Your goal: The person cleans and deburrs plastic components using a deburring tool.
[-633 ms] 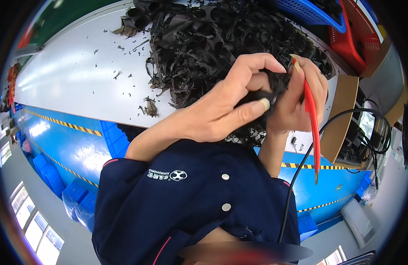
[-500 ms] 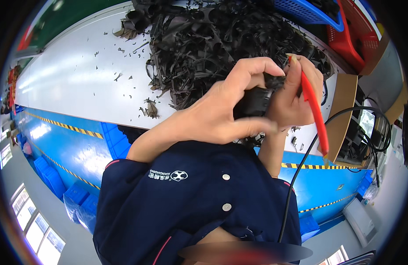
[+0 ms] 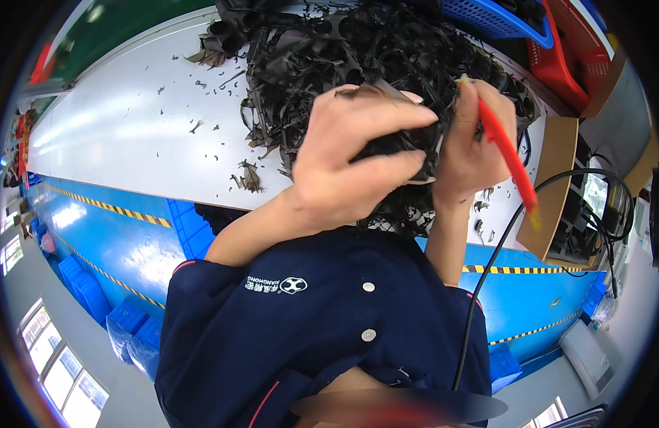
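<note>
By the near edge of the white tabletop, alongside heaped black shredded scraps, a slim red tool is pinched in the right hand, narrowly apart from the left hand, whose fingertips are parted, any hold unclear.

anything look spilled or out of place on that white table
Small dark scraps lie strewn across the white table, left of the big dark heap. They look odd because they're loose and scattered; whether they were spilled isn't clear.

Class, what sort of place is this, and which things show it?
Probably a factory workshop: black scraps heaped on a white worktable, black-and-yellow striped floor tape, and blue plastic crates.
</note>
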`<state>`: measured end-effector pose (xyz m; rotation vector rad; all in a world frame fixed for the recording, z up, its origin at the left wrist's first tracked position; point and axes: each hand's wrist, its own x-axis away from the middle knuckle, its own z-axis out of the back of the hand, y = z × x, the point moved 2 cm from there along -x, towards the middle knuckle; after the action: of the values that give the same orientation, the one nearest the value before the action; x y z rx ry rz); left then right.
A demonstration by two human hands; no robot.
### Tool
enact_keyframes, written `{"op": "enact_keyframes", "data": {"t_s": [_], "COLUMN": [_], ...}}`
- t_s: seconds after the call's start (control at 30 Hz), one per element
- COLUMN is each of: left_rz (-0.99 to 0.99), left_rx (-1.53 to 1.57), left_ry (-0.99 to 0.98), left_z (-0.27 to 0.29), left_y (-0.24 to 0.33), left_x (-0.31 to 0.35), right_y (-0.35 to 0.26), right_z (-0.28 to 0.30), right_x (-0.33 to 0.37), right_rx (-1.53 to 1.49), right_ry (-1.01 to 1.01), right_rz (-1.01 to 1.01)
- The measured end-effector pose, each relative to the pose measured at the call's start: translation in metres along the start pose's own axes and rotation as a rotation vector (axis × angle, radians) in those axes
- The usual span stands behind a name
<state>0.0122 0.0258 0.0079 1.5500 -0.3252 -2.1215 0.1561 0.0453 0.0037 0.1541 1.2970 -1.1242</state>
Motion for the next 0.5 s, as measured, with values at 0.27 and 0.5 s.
{"op": "enact_keyframes", "data": {"t_s": [0.27, 0.5], "left_rz": [0.025, 0.084], "left_rx": [0.453, 0.259], "left_ry": [0.124, 0.081], "left_z": [0.017, 0.01], "left_y": [-0.014, -0.013], "left_x": [-0.015, -0.011], "right_y": [0.013, 0.002], "right_z": [0.006, 0.024], "right_x": [0.01, -0.002], "right_rx": [-0.192, -0.338], "right_ry": [-0.116, 0.009], "right_rz": [-0.431, -0.204]}}
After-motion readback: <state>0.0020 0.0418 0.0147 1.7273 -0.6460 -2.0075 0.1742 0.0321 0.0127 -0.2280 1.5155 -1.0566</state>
